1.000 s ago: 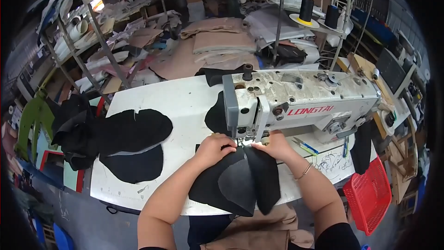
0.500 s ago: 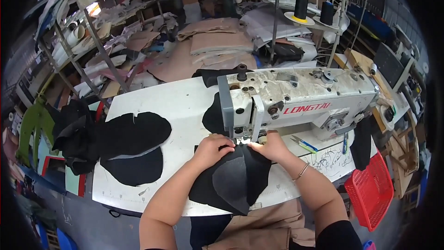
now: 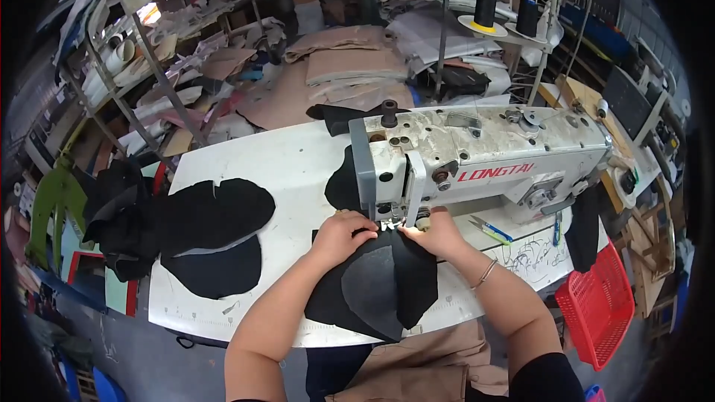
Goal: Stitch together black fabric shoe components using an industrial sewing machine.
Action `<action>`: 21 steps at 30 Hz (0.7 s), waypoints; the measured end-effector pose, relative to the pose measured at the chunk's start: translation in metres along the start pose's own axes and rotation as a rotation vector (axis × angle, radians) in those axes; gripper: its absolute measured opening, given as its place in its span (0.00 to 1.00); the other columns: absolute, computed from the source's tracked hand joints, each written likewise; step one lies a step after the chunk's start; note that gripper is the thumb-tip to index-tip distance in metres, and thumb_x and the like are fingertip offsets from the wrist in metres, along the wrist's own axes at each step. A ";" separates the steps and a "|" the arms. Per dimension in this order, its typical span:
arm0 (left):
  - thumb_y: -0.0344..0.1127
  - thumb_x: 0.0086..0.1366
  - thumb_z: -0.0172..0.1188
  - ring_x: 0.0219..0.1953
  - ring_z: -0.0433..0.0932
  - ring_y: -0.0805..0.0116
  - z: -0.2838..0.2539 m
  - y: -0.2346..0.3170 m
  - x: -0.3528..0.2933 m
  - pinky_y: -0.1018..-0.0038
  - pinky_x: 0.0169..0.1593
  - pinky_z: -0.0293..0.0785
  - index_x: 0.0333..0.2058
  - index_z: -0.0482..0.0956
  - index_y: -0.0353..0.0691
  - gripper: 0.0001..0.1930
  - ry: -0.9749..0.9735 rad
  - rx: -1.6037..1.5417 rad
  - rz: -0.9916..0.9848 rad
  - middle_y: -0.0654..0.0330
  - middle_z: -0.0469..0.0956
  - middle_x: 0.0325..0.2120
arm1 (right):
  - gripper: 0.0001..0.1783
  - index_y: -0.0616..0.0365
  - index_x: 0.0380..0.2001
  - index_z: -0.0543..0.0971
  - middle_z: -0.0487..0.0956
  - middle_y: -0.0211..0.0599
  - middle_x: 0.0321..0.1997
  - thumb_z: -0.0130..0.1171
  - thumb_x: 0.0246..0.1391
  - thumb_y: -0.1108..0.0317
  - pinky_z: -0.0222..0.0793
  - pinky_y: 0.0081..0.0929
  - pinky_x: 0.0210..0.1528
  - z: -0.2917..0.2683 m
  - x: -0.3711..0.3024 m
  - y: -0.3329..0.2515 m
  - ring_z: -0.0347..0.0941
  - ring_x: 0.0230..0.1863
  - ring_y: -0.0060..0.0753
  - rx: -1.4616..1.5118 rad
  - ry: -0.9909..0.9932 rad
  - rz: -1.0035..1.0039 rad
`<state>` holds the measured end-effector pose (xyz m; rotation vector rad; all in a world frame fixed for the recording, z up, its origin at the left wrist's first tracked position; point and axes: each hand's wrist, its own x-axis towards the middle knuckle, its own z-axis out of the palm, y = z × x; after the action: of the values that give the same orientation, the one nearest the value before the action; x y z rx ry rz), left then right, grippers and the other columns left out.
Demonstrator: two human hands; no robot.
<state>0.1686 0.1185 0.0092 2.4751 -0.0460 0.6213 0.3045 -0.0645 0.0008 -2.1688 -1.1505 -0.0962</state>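
A black fabric piece (image 3: 369,294) with a greyer panel and a seam down its middle lies under the head of a white sewing machine (image 3: 484,149). My left hand (image 3: 344,237) presses and grips its upper left edge, fingertips close to the presser foot (image 3: 389,225). On the other side, my right hand (image 3: 438,234) holds the cloth's upper right edge, thumb pointing at the foot. The needle's tip is too small to make out. More cut black fabric pieces (image 3: 216,212) overlap on the table to the left.
Thread snips (image 3: 491,232) lie on the white table (image 3: 268,145) right of my right hand, by loose thread ends. A red basket (image 3: 596,313) stands off the table's right end. Thread cones (image 3: 485,7) stand behind the machine. A dark fabric heap (image 3: 123,216) sits at the left end.
The black fabric piece has shifted slightly away from me, toward the machine, its near tip a little farther in. Both hands have stayed nearly in place.
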 end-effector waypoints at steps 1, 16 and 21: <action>0.36 0.50 0.67 0.29 0.75 0.61 0.000 0.000 0.000 0.70 0.35 0.72 0.30 0.83 0.43 0.08 0.000 0.000 -0.002 0.60 0.77 0.22 | 0.30 0.70 0.18 0.75 0.76 0.56 0.23 0.65 0.41 0.46 0.71 0.40 0.35 0.000 0.000 0.000 0.75 0.30 0.53 0.007 -0.012 0.011; 0.28 0.49 0.67 0.32 0.77 0.65 -0.007 0.000 0.000 0.73 0.39 0.73 0.30 0.83 0.42 0.07 -0.103 -0.183 0.045 0.62 0.81 0.27 | 0.30 0.69 0.20 0.76 0.76 0.55 0.24 0.64 0.41 0.46 0.71 0.39 0.35 0.002 0.000 0.001 0.75 0.31 0.52 0.006 -0.039 0.031; 0.30 0.49 0.65 0.34 0.77 0.66 -0.005 -0.001 -0.002 0.72 0.41 0.72 0.27 0.83 0.44 0.05 -0.082 -0.164 0.103 0.64 0.81 0.31 | 0.29 0.69 0.20 0.76 0.77 0.55 0.24 0.64 0.42 0.46 0.71 0.40 0.35 0.000 -0.001 -0.001 0.75 0.31 0.52 -0.024 -0.012 0.017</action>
<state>0.1651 0.1216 0.0115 2.3486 -0.2473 0.5364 0.3029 -0.0646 0.0013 -2.2027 -1.1421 -0.0901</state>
